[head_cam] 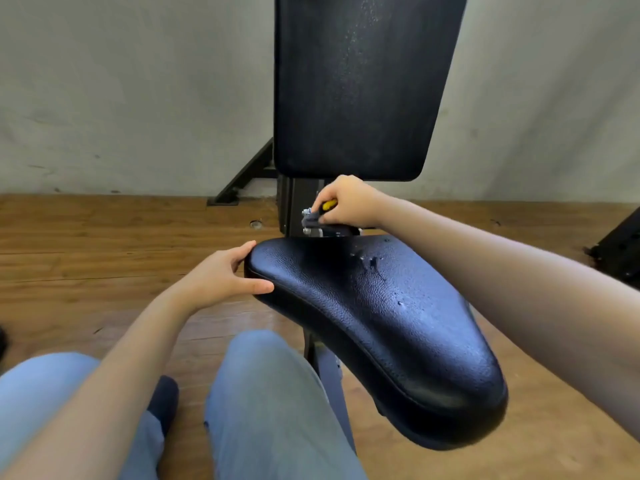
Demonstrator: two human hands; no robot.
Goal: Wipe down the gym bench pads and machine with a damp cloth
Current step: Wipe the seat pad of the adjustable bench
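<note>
Right hand [349, 202] with cloth [310, 220] in tight slot: back pad [356, 84] just above, seat pad [374, 306] just below, frame post [294, 202] and bolts [306, 212] ahead of it. Open only to its right. Left hand [225, 271] grips seat pad rim; open floor [104, 237] to its left.

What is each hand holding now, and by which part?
The right hand grips the grey cloth, bunched up; the left hand grips the seat pad by its far left corner.

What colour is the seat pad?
The seat pad is black with a pebbled grain; the head view shows it best.
</note>
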